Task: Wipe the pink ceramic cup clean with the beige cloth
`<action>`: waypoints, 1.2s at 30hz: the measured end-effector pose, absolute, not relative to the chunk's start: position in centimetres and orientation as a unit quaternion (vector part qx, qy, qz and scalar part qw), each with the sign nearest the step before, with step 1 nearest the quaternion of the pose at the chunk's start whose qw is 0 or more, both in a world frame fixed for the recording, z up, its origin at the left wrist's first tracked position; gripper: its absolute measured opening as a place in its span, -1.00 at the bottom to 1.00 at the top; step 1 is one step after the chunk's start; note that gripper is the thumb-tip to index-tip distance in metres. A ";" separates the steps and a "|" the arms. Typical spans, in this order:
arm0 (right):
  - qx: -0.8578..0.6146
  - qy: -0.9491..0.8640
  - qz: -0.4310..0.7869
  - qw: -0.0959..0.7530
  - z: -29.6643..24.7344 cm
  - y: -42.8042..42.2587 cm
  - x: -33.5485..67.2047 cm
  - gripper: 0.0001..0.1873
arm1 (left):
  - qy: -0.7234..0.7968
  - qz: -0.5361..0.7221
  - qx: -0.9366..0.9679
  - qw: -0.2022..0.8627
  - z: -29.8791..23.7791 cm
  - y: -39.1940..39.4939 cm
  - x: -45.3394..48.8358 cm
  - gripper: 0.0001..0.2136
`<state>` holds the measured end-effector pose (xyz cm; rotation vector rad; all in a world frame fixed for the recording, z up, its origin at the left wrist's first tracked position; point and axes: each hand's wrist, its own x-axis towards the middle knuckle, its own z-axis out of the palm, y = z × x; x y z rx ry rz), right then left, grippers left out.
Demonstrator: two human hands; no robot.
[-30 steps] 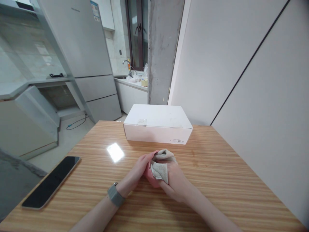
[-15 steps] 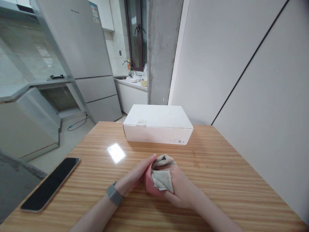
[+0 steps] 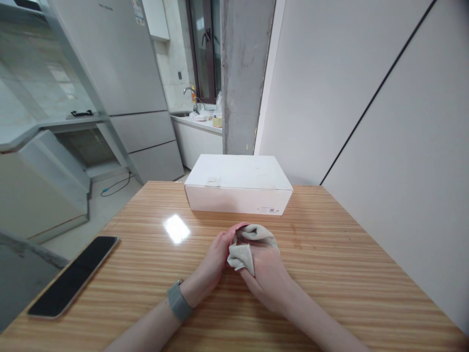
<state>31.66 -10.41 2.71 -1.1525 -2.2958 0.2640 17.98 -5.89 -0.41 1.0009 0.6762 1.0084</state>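
Over the wooden table [image 3: 322, 254], my left hand [image 3: 214, 259] grips a pink object [image 3: 238, 227], most of which is hidden. My right hand [image 3: 266, 278] presses a beige cloth [image 3: 244, 249] around that object, and the cloth covers its near side. The object's shape cannot be made out. A grey watch band [image 3: 178, 300] circles my left wrist. Both hands are close together just in front of a white cardboard box [image 3: 238, 186], without touching it.
A black-screened smartphone [image 3: 73, 276] lies near the table's left edge. Beyond the table stand a grey concrete pillar [image 3: 242, 73], a silver refrigerator [image 3: 124, 83], and a white counter [image 3: 196, 137] with a tap. A pale wall runs along the right.
The cloth now covers more of the pink object, which showed more clearly half a second ago. My hands have shifted slightly on it, and the whole view has tilted a little.
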 end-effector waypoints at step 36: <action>-0.342 -0.878 0.110 0.315 3.5 -10.2 33.5 -0.70 | 0.352 0.366 0.458 0.730 0.8 -6.8 17.7 -0.59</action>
